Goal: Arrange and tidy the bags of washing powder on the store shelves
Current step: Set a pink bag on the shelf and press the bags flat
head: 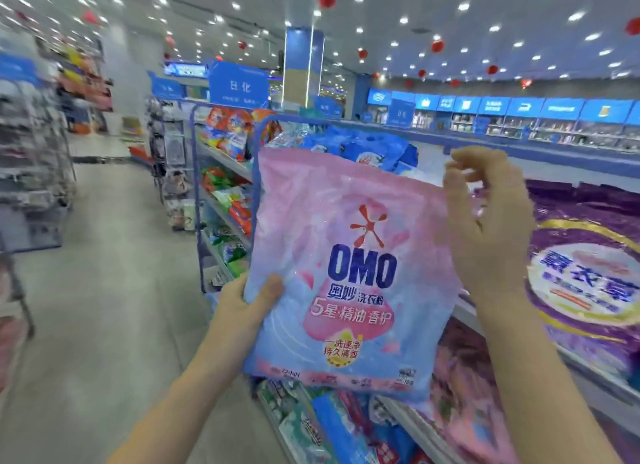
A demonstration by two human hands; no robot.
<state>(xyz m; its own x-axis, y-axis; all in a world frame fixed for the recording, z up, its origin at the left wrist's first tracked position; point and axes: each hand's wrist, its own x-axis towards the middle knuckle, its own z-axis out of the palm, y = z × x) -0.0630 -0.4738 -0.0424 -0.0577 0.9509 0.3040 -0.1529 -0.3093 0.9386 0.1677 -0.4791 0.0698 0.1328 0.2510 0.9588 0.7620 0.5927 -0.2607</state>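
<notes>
A pink and blue OMO washing powder bag (349,273) is held upright in front of me, label facing me. My left hand (247,304) grips its lower left edge, thumb on the front. At the bag's upper right edge is my right hand (491,221), fingers loosely curled beside the corner; whether it pinches the bag is unclear. Purple washing powder bags (585,276) lie on the shelf to the right. Blue bags (367,152) sit on the top shelf behind the held bag.
The shelf unit (464,311) runs from lower right toward the back, with more pink and blue bags (460,404) below. Orange and green bags (228,200) fill the farther shelves. An aisle floor (104,325) opens on the left, with racks (31,172) beyond it.
</notes>
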